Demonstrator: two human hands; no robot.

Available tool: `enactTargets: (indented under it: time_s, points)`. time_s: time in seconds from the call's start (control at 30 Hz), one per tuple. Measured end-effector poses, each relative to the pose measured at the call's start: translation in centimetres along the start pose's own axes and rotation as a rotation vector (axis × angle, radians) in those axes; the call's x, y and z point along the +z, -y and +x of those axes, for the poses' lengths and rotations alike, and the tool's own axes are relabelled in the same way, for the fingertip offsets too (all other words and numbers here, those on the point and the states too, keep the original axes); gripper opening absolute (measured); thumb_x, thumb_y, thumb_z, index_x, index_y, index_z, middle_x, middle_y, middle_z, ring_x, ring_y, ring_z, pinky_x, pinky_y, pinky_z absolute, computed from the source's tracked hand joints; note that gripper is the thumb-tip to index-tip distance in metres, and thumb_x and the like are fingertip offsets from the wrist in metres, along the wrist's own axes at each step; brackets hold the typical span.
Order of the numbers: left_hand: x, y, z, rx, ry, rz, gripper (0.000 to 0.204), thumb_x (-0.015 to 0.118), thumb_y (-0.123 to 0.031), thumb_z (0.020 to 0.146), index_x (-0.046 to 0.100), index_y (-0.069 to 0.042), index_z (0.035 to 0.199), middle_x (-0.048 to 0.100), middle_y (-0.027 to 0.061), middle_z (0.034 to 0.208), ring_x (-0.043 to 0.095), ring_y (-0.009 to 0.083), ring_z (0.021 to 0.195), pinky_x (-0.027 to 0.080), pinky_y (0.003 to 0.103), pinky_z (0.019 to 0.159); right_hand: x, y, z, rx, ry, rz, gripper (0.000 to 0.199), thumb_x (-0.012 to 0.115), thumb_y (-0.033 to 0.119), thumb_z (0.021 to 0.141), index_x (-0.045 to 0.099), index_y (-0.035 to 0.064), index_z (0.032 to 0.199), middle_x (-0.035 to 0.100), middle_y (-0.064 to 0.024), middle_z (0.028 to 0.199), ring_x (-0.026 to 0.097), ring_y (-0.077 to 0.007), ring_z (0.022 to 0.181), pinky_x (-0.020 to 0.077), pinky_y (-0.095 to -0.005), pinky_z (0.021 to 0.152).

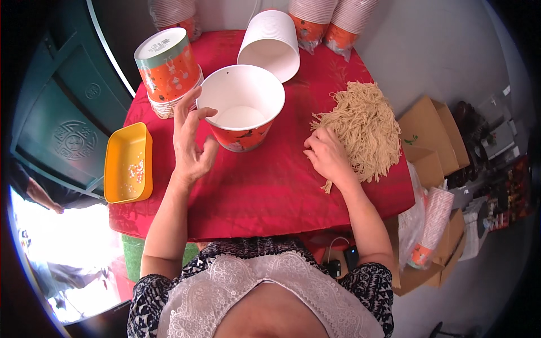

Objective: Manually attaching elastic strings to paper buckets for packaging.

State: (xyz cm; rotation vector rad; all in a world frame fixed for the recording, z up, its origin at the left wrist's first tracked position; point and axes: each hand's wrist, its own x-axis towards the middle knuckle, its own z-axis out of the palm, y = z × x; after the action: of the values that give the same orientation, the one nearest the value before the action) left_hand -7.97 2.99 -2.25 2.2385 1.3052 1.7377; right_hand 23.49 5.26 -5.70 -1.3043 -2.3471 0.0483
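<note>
A paper bucket (243,101), white inside and orange outside, stands upright near the middle of the red-clothed table. My left hand (191,135) is at its left side, fingers spread, with the index fingertip by the rim; whether it touches is unclear. A heap of thin tan noodles (369,132) lies on the right of the table. Against the heap's left edge rests my right hand (327,152), its fingers curled in on some strands. A few strand ends poke out below that hand; its fingertips are partly hidden.
Upside-down stacked buckets (169,73) stand at left, and a white stack (270,45) lies tipped behind. A yellow tray (128,163) holds small pink and white bits. Bagged buckets (349,28) line the back. Cardboard boxes (434,135) sit right of the table.
</note>
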Motion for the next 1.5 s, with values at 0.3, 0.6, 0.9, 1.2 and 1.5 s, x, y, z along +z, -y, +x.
enactTargets:
  time_s: [0.3, 0.6, 0.9, 1.2, 1.5]
  points:
    - [0.0, 0.0, 0.0, 0.060, -0.014, -0.027, 0.036, 0.054, -0.002, 0.063, 0.062, -0.002, 0.099, 0.046, 0.0223, 0.137, 0.045, 0.0378, 0.129, 0.038, 0.047, 0.105, 1.0, 5.1, -0.1, -0.378, -0.141, 0.133, 0.006, 0.059, 0.008, 0.077, 0.059, 0.0030, 0.074, 0.055, -0.0119, 0.089, 0.052, -0.0287, 0.089, 0.0438, -0.0401, 0.077]
    - [-0.9, -3.2, 0.7, 0.097, -0.050, 0.047, 0.027, 0.057, 0.009, 0.073, 0.061, -0.002, 0.097, 0.052, 0.0198, 0.126, 0.054, 0.0352, 0.117, 0.047, 0.041, 0.093, -0.1, 12.8, -1.1, 0.082, -0.073, 1.196, 0.016, 0.063, 0.006, 0.093, 0.058, -0.0010, 0.106, 0.062, -0.0022, 0.082, 0.058, -0.0079, 0.073, 0.0483, -0.0234, 0.066]
    - [-3.1, -9.1, -0.9, -0.305, 0.444, -0.334, 0.025, 0.068, 0.003, 0.081, 0.065, 0.001, 0.106, 0.062, 0.0136, 0.098, 0.062, 0.0282, 0.096, 0.050, 0.037, 0.085, 0.5, 11.9, -1.3, 0.181, -0.034, 1.762, 0.051, 0.065, 0.016, 0.094, 0.040, -0.0013, 0.135, 0.059, -0.0015, 0.080, 0.054, -0.0082, 0.073, 0.0443, -0.0220, 0.067]
    - [-1.1, -8.1, -3.2, -0.342, 0.425, -0.581, 0.010, 0.072, 0.000, 0.081, 0.065, -0.001, 0.089, 0.062, 0.0067, 0.082, 0.060, 0.0149, 0.078, 0.049, 0.029, 0.070, 1.0, 12.9, -1.3, 0.176, 0.036, 1.790, 0.050, 0.065, 0.016, 0.094, 0.041, 0.0003, 0.136, 0.059, -0.0009, 0.081, 0.054, -0.0071, 0.072, 0.0433, -0.0203, 0.065]
    - [-1.1, -7.3, -2.9, -0.209, 0.311, -0.302, 0.010, 0.066, 0.002, 0.083, 0.057, 0.000, 0.079, 0.057, 0.0058, 0.075, 0.054, 0.0145, 0.068, 0.044, 0.028, 0.061, 0.7, 13.1, -2.0, 0.181, -0.102, 1.262, 0.014, 0.065, 0.008, 0.093, 0.059, -0.0013, 0.101, 0.061, 0.0007, 0.073, 0.053, -0.0021, 0.067, 0.0431, -0.0198, 0.058]
